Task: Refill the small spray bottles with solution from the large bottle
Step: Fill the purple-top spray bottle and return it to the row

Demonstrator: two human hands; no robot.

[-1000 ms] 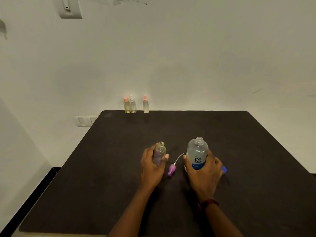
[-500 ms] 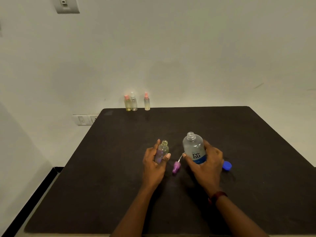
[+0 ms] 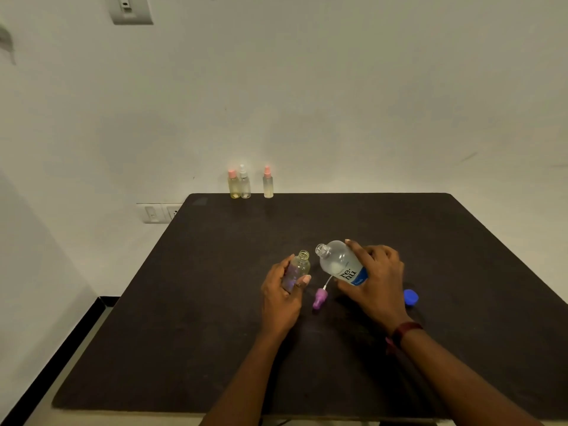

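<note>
My left hand (image 3: 282, 290) grips a small clear spray bottle (image 3: 300, 265) with its neck uncapped, upright on the black table (image 3: 215, 333). My right hand (image 3: 376, 282) holds the large clear bottle (image 3: 339, 262) with a blue and white label, lifted and tilted left so its open mouth is just right of the small bottle's neck. The purple spray head (image 3: 319, 298) with its white tube lies on the table between my hands. A blue cap (image 3: 411, 297) lies to the right of my right hand.
Three small spray bottles stand at the table's far edge against the wall: a pink-capped one (image 3: 233, 185), a white-capped one (image 3: 245, 183) and another pink-capped one (image 3: 267, 183). A wall socket (image 3: 158, 213) sits left of the table.
My right hand has lifted the large bottle off the table and tilted it left toward the small bottle's open neck. My left hand keeps holding the small bottle in place.
</note>
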